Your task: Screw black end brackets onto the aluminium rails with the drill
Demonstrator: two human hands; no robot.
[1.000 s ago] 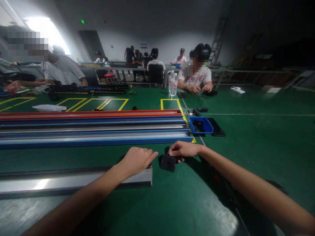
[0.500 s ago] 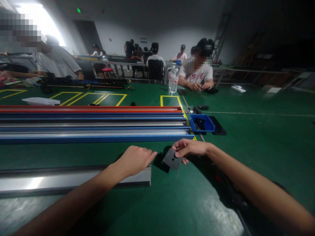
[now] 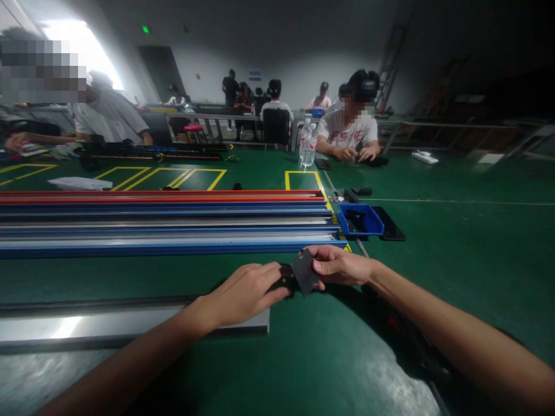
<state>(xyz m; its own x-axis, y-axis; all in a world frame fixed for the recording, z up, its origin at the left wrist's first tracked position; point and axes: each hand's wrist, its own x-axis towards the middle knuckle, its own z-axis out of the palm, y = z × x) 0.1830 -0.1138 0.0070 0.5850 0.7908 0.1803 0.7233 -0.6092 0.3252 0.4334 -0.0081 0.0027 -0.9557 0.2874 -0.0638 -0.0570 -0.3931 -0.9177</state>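
My right hand [image 3: 342, 266] pinches a small dark grey square plate [image 3: 306, 274] with small holes, holding it tilted above the green table. My left hand [image 3: 251, 292] reaches from the left, its fingers stretched out and the thumb apart, the tips close to the plate's left edge. Whether those fingertips touch the plate or a dark piece behind it cannot be made out. Under my left wrist lies a long silver metal profile [image 3: 108, 323], its right end just below the hand.
Several long blue, silver and orange profiles [image 3: 173, 248] lie across the table. At their right end stands a blue bin [image 3: 362, 228] with black parts, beside a black flat device [image 3: 392, 222]. Water bottles [image 3: 307, 144] stand farther back. A co-worker [image 3: 349, 130] sits opposite.
My left hand has moved right and its fingers have stretched out towards the plate. My right hand has turned the plate more upright. The dark square on the table is now hidden.
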